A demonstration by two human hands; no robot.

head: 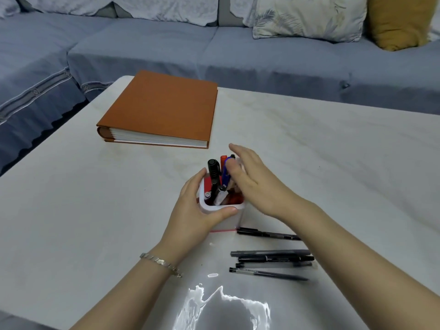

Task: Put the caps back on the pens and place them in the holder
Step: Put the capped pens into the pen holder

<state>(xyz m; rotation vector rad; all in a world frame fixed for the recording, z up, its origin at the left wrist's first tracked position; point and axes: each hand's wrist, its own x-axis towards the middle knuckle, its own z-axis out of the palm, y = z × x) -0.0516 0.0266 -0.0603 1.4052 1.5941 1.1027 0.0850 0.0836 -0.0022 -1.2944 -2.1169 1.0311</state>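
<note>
Holder [222, 207] in left hand [194, 207]

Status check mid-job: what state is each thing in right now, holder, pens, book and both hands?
Holder: upright on the table, held by the left hand.
Pens in holder: standing upright.
Loose pens: five lying flat on the table; caps hard to judge.
Book: closed, lying flat.
Left hand: grips the holder.
Right hand: fingers straight, over the pens in holder.
</note>
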